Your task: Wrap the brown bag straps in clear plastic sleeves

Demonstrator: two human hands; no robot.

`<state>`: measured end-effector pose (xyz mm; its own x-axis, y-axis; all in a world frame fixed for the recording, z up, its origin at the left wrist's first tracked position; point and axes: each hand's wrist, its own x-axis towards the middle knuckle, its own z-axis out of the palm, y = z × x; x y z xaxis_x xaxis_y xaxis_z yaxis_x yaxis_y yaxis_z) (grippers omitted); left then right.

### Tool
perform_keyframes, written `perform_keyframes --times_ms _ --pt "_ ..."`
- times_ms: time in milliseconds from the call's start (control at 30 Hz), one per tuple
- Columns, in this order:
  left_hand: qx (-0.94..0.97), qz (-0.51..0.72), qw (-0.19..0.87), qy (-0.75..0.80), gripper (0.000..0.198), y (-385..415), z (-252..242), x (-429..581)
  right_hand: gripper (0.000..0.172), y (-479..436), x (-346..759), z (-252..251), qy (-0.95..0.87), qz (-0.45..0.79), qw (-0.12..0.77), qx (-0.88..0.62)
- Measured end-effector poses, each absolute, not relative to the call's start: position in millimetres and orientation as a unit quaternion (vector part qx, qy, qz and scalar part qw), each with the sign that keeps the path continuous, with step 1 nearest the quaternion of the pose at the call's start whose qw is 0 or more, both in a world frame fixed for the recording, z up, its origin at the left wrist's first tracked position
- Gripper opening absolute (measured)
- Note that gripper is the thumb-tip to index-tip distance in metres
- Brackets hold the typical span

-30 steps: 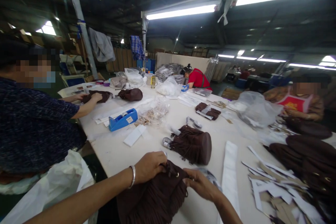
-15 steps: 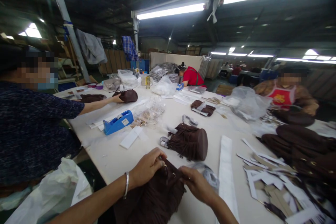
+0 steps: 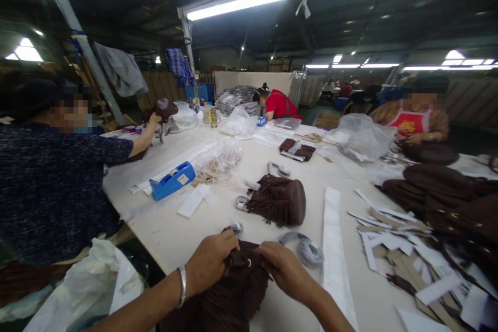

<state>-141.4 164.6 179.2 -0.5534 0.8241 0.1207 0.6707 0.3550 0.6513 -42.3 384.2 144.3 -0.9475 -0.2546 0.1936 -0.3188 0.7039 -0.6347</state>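
Note:
A dark brown fringed bag [image 3: 229, 290] lies at the table's near edge, with a small metal ring near its top. My left hand [image 3: 212, 259], with a silver bangle at the wrist, is closed on the bag's upper left edge. Gripping the upper right edge, my right hand [image 3: 280, 267] has its fingers bent over the material. Just beyond them, a second brown fringed bag [image 3: 278, 199] rests on its side. A grey wrapped coil [image 3: 309, 251] sits right of my right hand.
On the white table [image 3: 155, 233] stand a blue tape dispenser [image 3: 173, 180], a long white strip [image 3: 332, 254], paper and card strips [image 3: 412, 264] and piled brown bags [image 3: 439, 192]. A person at left [image 3: 50, 181] lifts a brown bag; others work at the far side and right.
The view has shifted slightly. My hands have moved down a little with the bag's top edge between them. The person at left has raised a brown bag off the table.

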Motion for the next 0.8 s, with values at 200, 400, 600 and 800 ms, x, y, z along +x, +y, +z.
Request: perform_keyframes --times_ms 200,400,600,800 --pt "0.355 0.520 0.259 0.732 0.007 162.4 178.4 -160.5 0.022 382.7 -37.3 140.5 -0.920 0.370 0.038 0.127" --pt "0.325 0.568 0.360 0.665 0.012 167.2 197.3 -169.6 0.046 376.4 -32.2 141.0 -0.927 0.356 0.070 0.099" --pt "0.297 0.589 0.370 0.654 0.010 179.4 201.6 -166.4 0.059 367.6 -23.6 150.9 -0.900 0.413 0.085 0.111" --pt "0.301 0.594 0.357 0.655 0.018 182.0 195.2 -160.7 0.020 346.2 -39.7 153.7 -0.841 0.526 0.100 0.084"
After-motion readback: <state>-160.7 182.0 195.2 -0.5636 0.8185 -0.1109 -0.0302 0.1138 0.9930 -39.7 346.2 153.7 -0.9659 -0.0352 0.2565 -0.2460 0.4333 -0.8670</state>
